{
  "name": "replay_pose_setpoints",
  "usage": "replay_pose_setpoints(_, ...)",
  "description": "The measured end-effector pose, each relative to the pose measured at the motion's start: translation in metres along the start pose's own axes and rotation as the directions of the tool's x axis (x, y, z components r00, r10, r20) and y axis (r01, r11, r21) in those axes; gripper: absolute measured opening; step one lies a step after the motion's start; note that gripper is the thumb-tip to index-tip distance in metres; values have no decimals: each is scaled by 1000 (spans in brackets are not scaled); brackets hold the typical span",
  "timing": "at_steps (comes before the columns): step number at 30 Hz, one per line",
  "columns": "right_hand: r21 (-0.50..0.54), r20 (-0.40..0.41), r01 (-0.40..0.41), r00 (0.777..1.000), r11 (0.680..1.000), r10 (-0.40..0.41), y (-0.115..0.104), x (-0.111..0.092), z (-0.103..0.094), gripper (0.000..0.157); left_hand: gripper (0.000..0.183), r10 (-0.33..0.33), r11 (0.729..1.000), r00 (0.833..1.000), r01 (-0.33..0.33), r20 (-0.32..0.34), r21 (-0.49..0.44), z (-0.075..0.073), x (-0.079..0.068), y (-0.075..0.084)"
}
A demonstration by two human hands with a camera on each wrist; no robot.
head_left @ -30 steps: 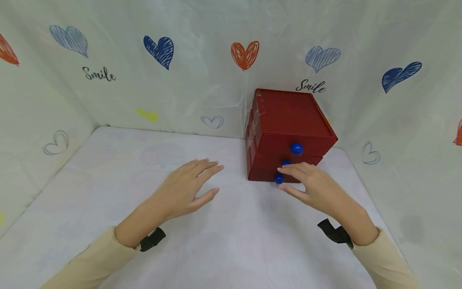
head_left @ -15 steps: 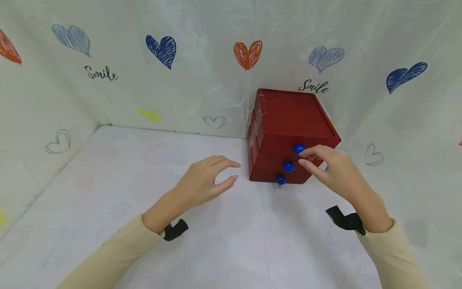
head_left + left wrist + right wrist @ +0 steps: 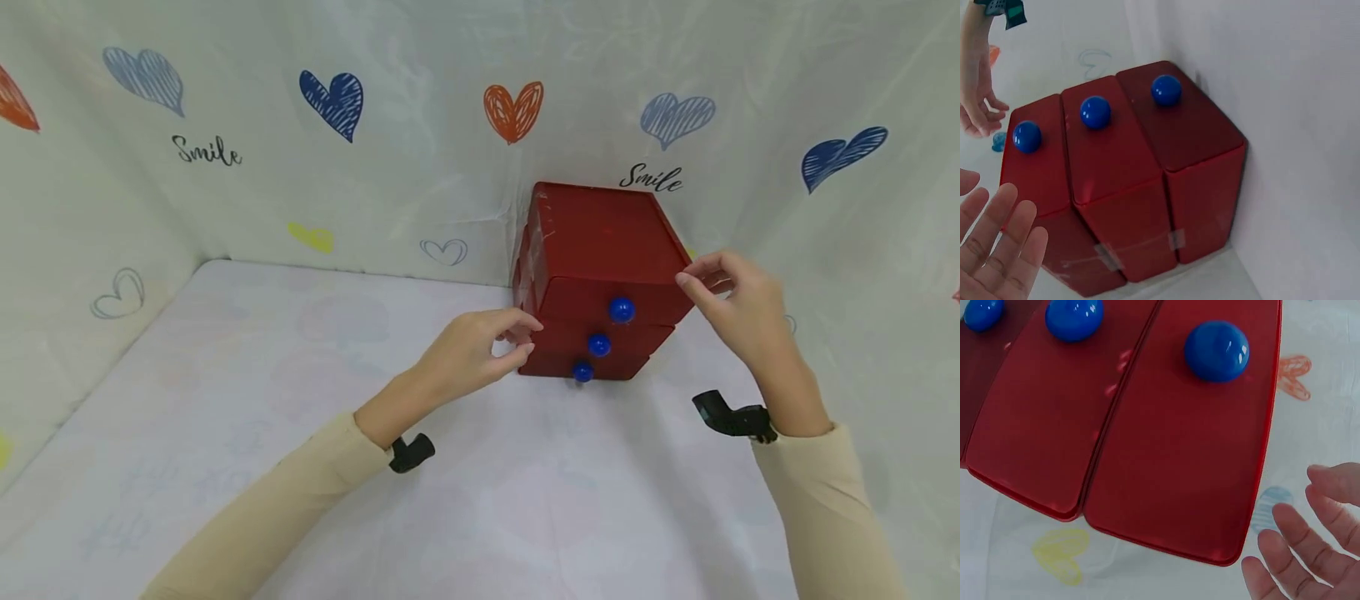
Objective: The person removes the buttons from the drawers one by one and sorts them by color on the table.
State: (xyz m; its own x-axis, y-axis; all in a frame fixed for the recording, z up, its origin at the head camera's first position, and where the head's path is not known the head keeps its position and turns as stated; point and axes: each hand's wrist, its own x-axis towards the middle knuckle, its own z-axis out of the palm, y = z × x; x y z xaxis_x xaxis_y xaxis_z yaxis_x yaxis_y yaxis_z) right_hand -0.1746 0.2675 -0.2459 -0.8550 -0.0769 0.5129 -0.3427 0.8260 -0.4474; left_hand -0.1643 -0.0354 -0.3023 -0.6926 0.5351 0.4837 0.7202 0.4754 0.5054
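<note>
A red three-drawer box stands at the back right of the table in the head view. Each drawer front bears one round blue knob: an upper knob, a middle knob and a lower knob. My left hand is beside the box's left front edge, its fingers loosely bent with nothing in them. At the upper right front corner is my right hand, also holding nothing. The right wrist view shows its spread fingers just off the top drawer's edge. All drawer fronts look pushed in.
A white cloth covers the table. Behind it hangs a pale curtain printed with hearts and "Smile", close behind the box. Strips of clear tape run along the box's side. Black wrist cameras are strapped under both forearms.
My right hand has risen from the lower knobs, past the top one, to the box's upper right corner. My left hand has moved right, up to the box's left edge.
</note>
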Motion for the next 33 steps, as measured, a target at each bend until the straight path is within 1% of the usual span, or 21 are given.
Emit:
replay_pose_setpoints(2, 8, -7, -44, 999, 999, 44, 4, 4, 0, 28, 24, 2, 1000, 1000, -2, 7, -10, 3, 6, 1)
replay_pose_setpoints(6, -1, 17, -156, 988, 988, 156, 13, 9, -2, 34, 28, 10, 1000, 1000, -9, 29, -17, 8, 18, 4)
replay_pose_setpoints(10, -7, 83, -267, 960, 964, 266, 25, 14, -3, 43, 30, 11, 999, 999, -9, 47, -40, 13, 31, 6)
replay_pose_setpoints(13, 32, 153, -329, 935, 944, 321, 35, 17, -2, 50, 31, -1, 999, 998, 4, 58, -53, 17, 40, 8)
replay_pose_setpoints(16, 109, 215, -359, 919, 927, 331, 44, 20, 0, 53, 32, -25, 996, 997, 31, 76, -79, 22, 47, 10)
replay_pose_setpoints(19, 207, 263, -370, 913, 906, 312, 52, 21, 1, 54, 33, -54, 992, 993, 65, 106, -104, 28, 55, 11)
replay_pose_setpoints(22, 308, 300, -384, 907, 870, 295, 58, 21, 4, 52, 34, -78, 990, 987, 94, 141, -108, 34, 61, 12)
replay_pose_setpoints(24, 366, 314, -398, 904, 841, 291, 62, 20, 6, 50, 34, -94, 988, 982, 113, 165, -106, 38, 64, 12)
replay_pose_setpoints(27, 419, 309, -411, 903, 809, 299, 66, 19, 9, 47, 36, -107, 986, 977, 128, 185, -109, 45, 68, 14)
replay_pose_setpoints(30, 461, 300, -416, 904, 784, 304, 68, 19, 11, 43, 37, -124, 981, 973, 150, 194, -125, 52, 74, 18)
replay_pose_setpoints(33, 521, 293, -417, 907, 745, 302, 69, 20, 13, 35, 38, -138, 979, 973, 163, 187, -125, 57, 79, 20)
